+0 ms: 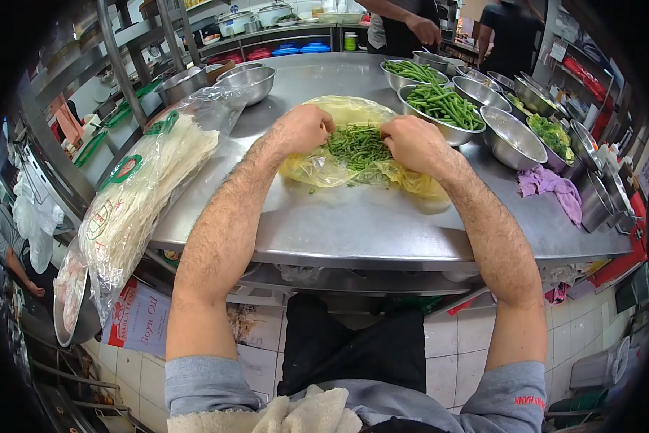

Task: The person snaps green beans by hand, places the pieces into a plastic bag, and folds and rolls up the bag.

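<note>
Yellow bag (349, 108) lies open, carton (138, 317) ("Soya Oil") well apart.

Even, bright white light, seemingly from above, lays a pale sheen across the steel desk (360, 234) and small glints on the clear plastic bag (126, 180), with soft shadow beside the yellow bag (407, 177). The wide lens bends the desk's front edge and tilts the rack (119, 65); corners sink into black, and distant detail looks soft.
</note>
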Available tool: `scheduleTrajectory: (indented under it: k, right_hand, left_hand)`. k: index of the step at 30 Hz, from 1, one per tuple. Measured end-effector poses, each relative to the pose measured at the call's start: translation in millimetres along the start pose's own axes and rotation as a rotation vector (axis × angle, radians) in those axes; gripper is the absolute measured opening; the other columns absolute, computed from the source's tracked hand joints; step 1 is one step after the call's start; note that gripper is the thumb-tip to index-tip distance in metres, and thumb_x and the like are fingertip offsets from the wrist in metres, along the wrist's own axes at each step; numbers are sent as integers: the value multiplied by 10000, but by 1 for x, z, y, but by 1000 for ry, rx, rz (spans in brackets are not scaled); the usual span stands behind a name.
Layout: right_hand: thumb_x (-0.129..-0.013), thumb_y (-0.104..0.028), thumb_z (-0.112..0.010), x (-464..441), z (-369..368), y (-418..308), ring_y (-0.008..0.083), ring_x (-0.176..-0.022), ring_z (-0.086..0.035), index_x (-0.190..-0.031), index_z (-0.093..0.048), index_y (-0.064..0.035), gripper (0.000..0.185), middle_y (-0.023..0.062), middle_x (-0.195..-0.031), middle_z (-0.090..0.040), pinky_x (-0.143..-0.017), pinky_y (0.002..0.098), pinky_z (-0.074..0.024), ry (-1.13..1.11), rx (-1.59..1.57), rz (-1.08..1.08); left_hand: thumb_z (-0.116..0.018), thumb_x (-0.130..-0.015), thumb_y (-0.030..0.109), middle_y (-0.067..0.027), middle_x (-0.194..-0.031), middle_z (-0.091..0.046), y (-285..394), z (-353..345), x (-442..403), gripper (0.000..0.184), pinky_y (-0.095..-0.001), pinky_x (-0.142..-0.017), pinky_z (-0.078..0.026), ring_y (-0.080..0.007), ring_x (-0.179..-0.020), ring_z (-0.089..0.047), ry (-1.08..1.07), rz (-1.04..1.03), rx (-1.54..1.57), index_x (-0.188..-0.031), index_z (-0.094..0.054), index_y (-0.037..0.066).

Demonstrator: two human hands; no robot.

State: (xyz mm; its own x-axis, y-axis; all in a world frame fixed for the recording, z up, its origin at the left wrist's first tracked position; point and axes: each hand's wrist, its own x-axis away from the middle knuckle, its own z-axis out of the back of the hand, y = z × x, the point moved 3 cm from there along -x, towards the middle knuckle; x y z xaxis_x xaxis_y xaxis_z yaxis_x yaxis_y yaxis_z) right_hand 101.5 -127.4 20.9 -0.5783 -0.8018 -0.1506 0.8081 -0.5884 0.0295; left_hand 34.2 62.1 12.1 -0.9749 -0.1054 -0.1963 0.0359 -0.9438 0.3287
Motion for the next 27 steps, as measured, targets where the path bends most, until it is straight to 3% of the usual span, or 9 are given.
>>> scheduleTrajectory:
  k: [1,3,6,8,12,20,24,26,27]
  right_hand:
    - [-838,-108,-550,1,-2,1,313,-1015,-561,-1040,-631,-47,226,129,-1038,-590,-865,402,-459,1,1,-1]
    - [-818,-61,-539,8,0,-4,333,-981,-583,-1047,-610,-29,242,180,-989,-580,-834,430,-488,310,-61,189]
    - [-831,-62,-536,9,-2,-10,335,-1005,-572,-1119,-588,-65,293,179,-1049,-559,-849,422,-484,184,-189,218]
    - [-836,-73,-542,8,-3,-10,332,-1009,-570,-1116,-593,-76,285,174,-1053,-559,-858,418,-481,181,-195,232]
    - [-843,-99,-558,7,-4,-7,323,-1027,-563,-1126,-596,-81,286,160,-1072,-557,-884,407,-468,167,-190,244]
    - [-855,-120,-551,8,-3,-4,317,-1041,-559,-1131,-597,-63,286,162,-1070,-570,-893,405,-460,136,-189,243]
    - [-863,-144,-541,7,-1,-4,311,-1063,-552,-1120,-604,-50,280,163,-1072,-601,-910,405,-450,207,-207,250]
    - [-864,-149,-539,5,2,-4,314,-1063,-552,-1119,-606,-47,283,163,-1074,-607,-914,406,-448,267,-246,253]
    - [-864,-154,-538,5,5,-4,316,-1063,-553,-1118,-608,-43,286,163,-1076,-612,-918,407,-445,325,-285,258]
  left_hand:
    - [-632,-773,146,-135,-926,-673,2,-4,-2,206,-376,-797,-509,-272,-884,-644,35,-2,-27,-957,-681,67]
    - [-631,-797,180,-136,-932,-672,7,-9,-6,213,-376,-800,-508,-270,-890,-644,70,-3,-51,-973,-683,73]
    - [-626,-824,246,-143,-950,-670,3,-11,-10,245,-376,-819,-503,-268,-916,-639,39,111,-176,-997,-685,81]
    - [-653,-778,185,-151,-863,-678,-6,-11,-16,216,-364,-744,-503,-269,-812,-650,77,98,-103,-920,-677,24]
    - [-644,-758,148,-131,-814,-673,-16,-12,-17,188,-358,-713,-496,-257,-763,-639,87,-4,27,-879,-664,6]
    - [-612,-768,108,-99,-765,-648,-12,0,-5,167,-297,-656,-478,-147,-723,-604,67,-51,109,-880,-621,-16]
    - [-612,-754,130,-121,-856,-656,-6,2,-3,243,-346,-742,-493,-229,-837,-628,86,-72,172,-964,-628,9]
    - [-603,-792,116,-38,-765,-587,2,7,-1,199,-258,-659,-463,-110,-710,-544,133,-139,221,-949,-602,-6]
    - [-603,-792,116,-38,-765,-587,7,8,2,199,-258,-659,-463,-110,-710,-544,134,-140,221,-949,-602,-6]
